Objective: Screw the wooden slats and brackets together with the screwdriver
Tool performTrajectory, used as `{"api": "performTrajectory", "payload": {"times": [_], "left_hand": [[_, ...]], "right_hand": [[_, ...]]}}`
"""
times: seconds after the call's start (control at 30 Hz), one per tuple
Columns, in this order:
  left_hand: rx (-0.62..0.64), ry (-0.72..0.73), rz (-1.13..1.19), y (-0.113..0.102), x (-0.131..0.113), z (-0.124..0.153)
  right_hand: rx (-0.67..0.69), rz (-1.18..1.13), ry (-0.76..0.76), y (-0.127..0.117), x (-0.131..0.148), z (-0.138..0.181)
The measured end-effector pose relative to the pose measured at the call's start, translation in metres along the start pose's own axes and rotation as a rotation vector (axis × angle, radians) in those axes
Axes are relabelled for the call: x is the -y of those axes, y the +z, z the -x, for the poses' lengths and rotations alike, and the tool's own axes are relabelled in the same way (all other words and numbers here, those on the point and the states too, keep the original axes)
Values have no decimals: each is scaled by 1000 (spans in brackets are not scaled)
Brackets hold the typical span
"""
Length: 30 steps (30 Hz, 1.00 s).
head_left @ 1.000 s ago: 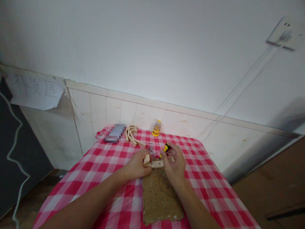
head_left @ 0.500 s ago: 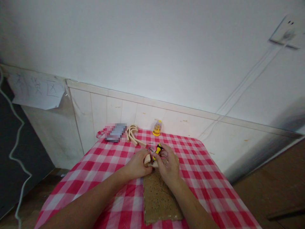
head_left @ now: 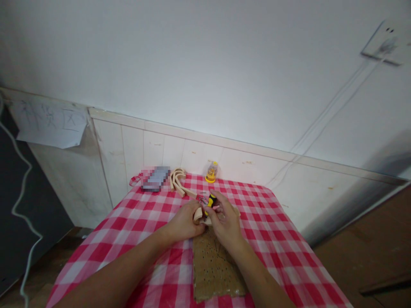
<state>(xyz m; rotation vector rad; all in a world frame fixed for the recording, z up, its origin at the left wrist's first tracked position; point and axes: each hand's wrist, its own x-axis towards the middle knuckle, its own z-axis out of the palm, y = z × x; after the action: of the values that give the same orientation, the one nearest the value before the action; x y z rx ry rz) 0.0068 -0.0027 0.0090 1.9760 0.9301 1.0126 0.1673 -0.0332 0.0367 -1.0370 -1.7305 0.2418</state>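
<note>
My right hand is closed around a black and yellow screwdriver, held steeply with its handle leaning to the right. The tool's tip meets a pale wooden piece, though my fingers hide the exact contact. Gripping that wooden piece from the left is my left hand, its fingers wrapped over it. Under both hands lies a brown cardboard sheet dotted with small holes. A few small metal screws rest on the cloth just beyond the hands.
Curved wooden strips lie at the back, beside a phone-like dark object, blurred out. A clear container with a yellow base stands near the wall. The red checked cloth covers the table. A wall borders its far edge.
The screwdriver and my right hand have shifted slightly, and the fingers on the handle have changed position. My left hand stays on the wooden piece.
</note>
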Motion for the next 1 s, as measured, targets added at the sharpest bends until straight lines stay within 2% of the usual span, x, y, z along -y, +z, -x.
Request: {"api": "performTrajectory", "payload": {"times": [0.3, 0.73, 1.0], "left_hand": [[6, -28, -33, -1, -3, 0], [-5, -20, -46, 0, 4, 0], [-5, -48, -56, -1, 1, 1]], "right_hand": [[-52, 5, -7, 2, -6, -1], [16, -69, -14, -2, -4, 4], [-23, -3, -29, -3, -4, 2]]}}
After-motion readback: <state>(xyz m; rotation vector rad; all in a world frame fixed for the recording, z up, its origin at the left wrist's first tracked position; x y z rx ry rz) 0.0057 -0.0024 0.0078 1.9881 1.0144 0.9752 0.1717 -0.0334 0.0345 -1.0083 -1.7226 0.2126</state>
